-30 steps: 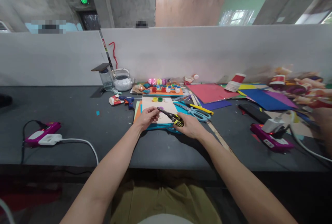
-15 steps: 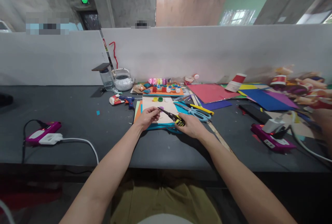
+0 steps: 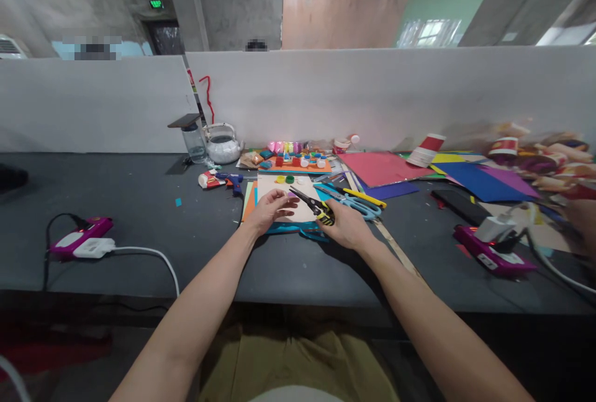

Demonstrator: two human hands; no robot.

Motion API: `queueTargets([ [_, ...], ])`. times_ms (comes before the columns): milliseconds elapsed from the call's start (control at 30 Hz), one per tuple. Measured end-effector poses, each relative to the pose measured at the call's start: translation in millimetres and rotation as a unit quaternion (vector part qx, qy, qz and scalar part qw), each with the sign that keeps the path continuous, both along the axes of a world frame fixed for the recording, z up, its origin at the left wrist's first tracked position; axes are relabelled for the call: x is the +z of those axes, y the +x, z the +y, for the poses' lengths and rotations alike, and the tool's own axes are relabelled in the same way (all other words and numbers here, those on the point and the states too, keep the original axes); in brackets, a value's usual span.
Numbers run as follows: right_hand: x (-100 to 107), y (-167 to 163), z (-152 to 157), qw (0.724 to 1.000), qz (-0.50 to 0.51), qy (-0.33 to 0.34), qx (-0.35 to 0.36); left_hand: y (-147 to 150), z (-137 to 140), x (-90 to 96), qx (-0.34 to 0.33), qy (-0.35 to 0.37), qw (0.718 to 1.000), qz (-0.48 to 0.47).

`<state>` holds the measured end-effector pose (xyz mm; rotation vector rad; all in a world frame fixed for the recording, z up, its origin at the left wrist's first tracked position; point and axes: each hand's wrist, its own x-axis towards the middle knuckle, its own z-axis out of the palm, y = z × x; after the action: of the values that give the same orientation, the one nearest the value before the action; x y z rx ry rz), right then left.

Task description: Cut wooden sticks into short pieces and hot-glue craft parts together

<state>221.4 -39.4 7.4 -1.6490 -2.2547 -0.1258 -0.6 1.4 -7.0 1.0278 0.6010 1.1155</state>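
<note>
Pliers (image 3: 318, 207) now have the left hand's (image 3: 269, 209) fingers stretched beside them

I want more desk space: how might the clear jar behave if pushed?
The clear jar may tip, being taller than wide. The flat board overhanging its top could slide off. Its smooth-looking side may feel slippery.

Wall (image 3: 242, 1) (concrete), dark table (image 3: 125, 184), window (image 3: 429, 31) — bright

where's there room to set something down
Bare table lies between the left power strip and glue gun, save a blue scrap; also between left forearm and right forearm. Crowded: around the pliers, scissors and red sheet.
</note>
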Motion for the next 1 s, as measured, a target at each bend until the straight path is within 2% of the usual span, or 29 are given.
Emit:
queueTargets([
  [133, -1.0, -0.5, 0.6, 1.000, -0.001, -0.001, 0.010, -1.1, 5.8, -2.8, 0.032, -0.011, 0.999, -0.035],
  [367, -4.1, -2.8, 0.5, 0.999, -0.008, 0.000, 0.036, -4.2, 6.4, -1.7, 0.022, -0.057, 0.997, -0.057],
  [700, -5.9, -3.7, -1.2, 0.999, -0.006, -0.004, 0.044, -4.0, 3.8, -3.6, -0.013, -0.076, 0.996, -0.036],
  [1000, -2.9, -4.4, -2.0, 0.998, 0.007, -0.025, 0.050, -4.3, 0.4, -0.9, -0.020, -0.057, 0.998, -0.006],
])
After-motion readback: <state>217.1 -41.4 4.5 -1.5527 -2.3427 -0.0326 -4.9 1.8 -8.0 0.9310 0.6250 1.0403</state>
